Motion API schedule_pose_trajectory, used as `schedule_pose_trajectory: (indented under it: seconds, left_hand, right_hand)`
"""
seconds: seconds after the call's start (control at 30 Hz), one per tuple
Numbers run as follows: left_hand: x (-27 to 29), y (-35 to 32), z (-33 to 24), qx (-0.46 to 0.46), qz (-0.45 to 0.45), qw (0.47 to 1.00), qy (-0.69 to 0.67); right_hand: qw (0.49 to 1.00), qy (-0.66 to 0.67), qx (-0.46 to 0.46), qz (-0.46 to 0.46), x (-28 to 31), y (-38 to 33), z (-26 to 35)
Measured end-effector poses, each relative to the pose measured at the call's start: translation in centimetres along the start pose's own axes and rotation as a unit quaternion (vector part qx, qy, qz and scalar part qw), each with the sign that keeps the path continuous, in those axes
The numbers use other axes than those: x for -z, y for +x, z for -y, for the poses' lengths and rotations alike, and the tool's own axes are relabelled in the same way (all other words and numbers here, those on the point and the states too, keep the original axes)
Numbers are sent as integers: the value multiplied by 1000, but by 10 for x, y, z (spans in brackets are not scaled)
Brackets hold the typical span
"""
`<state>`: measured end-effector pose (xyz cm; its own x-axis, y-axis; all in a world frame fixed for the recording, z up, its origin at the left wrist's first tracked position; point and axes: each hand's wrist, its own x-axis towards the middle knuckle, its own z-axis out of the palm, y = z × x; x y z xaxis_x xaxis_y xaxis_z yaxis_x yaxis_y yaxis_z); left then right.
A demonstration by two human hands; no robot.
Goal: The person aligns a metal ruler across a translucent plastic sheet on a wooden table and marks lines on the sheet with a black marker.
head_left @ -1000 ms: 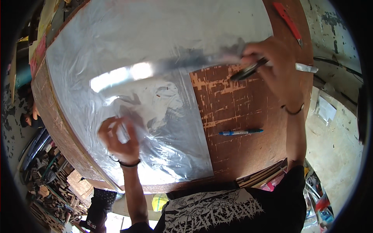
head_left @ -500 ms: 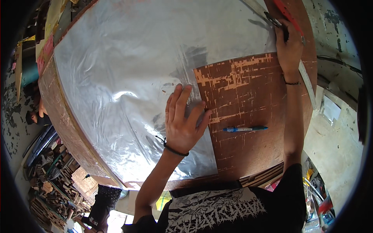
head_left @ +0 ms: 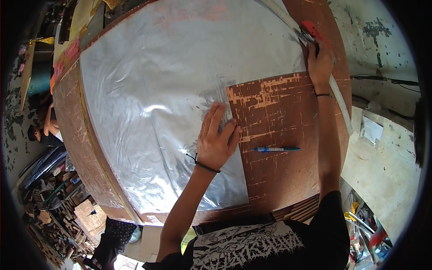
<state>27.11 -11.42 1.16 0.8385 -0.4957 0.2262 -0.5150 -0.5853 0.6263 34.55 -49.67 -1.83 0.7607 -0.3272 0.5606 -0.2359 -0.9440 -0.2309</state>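
Note:
A large, shiny translucent plastic sheet lies over a worn brown board, with a rectangular notch at its lower right. My left hand rests flat on the sheet beside the notch's left edge, fingers extended. At the upper right, my right hand is closed around a small dark-and-silver tool with a pointed metal tip; its exact kind is unclear. A red object lies close by that hand. Underneath passes a long metal ruler, partly covered by the hand.
A blue pen lies on the bare board within the notch. Scrap wood is heaped at lower left. Another person is at the far left. A pale, stained panel stands beyond the board's right edge.
The whole view has shifted a little. My right hand and its tool have come slightly nearer to me. My left hand stays on the sheet, almost unmoved.

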Motion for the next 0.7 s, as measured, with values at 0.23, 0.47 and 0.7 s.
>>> schedule_pose_trajectory:
  seconds: [0.23,0.47,0.7]
  left_hand:
    - [1,-3,2,-12,-2,1000,5]
    - [12,-13,-7,-44,3,999,18]
    - [36,-112,-37,-249,340,905,-55]
  right_hand:
    - [999,9,26,31,8,1,5]
    - [993,-66,95,-16,26,-4,11]
    - [926,266,-12,269,79,-46,90]
